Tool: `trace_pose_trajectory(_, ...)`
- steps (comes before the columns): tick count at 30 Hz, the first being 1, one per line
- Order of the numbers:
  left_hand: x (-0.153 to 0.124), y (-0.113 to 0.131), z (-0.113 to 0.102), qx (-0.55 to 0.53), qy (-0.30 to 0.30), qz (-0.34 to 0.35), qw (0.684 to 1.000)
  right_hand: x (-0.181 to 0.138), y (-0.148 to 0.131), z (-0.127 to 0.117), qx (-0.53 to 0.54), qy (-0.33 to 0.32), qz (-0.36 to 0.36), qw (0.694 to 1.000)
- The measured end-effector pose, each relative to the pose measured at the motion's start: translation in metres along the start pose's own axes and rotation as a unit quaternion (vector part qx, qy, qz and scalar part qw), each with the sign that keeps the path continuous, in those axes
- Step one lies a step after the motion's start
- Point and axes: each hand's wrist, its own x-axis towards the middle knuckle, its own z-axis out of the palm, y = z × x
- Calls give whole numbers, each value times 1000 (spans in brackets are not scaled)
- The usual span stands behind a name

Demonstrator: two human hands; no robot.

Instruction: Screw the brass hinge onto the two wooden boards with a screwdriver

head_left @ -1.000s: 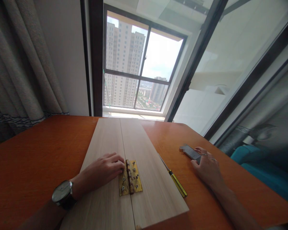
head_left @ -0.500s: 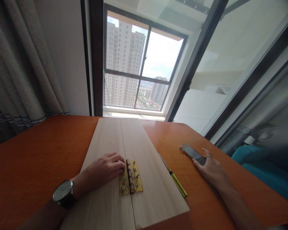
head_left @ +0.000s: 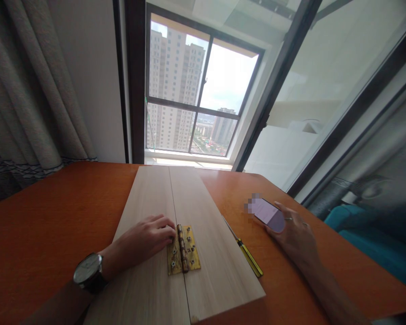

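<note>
My left hand (head_left: pixel 152 234), a watch on its wrist, rests on the left wooden board (head_left: pixel 152 185). Its fingers are curled together at the upper left corner of a yellow, worn hinge (head_left: pixel 183 250); whatever they may hold is hidden. The hinge straddles the seam between that board and the right wooden board (head_left: pixel 192 194), and several screw heads show in its leaves. Over the table to the right, my right hand (head_left: pixel 294 230) grips a smartphone (head_left: pixel 269 214) by its sides. The phone's screen is lit; its far end is blurred by pixelation.
A yellow and black screwdriver (head_left: pixel 249 258) lies along the right board's edge, on the orange-brown table (head_left: pixel 230 185). Behind the table are a window and dark door frames. A grey curtain (head_left: pixel 30 85) hangs at left; a teal seat (head_left: pixel 365 234) stands at right.
My right hand has shifted a little left with the smartphone, whose screen went from dark to lit. The left hand stays at the hinge.
</note>
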Motion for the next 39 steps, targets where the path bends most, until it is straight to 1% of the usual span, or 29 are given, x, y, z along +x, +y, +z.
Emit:
trace_pose_trajectory(4, 0, 0, 0, 1, -2, -7, 1000, 0, -3, 2, 11, -1, -11, 1000)
trace_pose_trajectory(10, 0, 1, -1, 6, 5, 1, 1000, -1, -5, 4, 12, -34, 7, 999)
trace_pose_trajectory(18, 0, 1, -1, 2, 3, -1, 1000, 0, -12, 0, -2, -65, 27, 998)
trace_pose_trajectory(33, 0, 1, -1, 4, 2, -2, 1000, 0, -10, 3, -1, -121, 43, 992)
trace_pose_trajectory(39, -1, 0, 0, 2, 2, -2, 1000, 0, -9, 5, 2, -144, 39, 989)
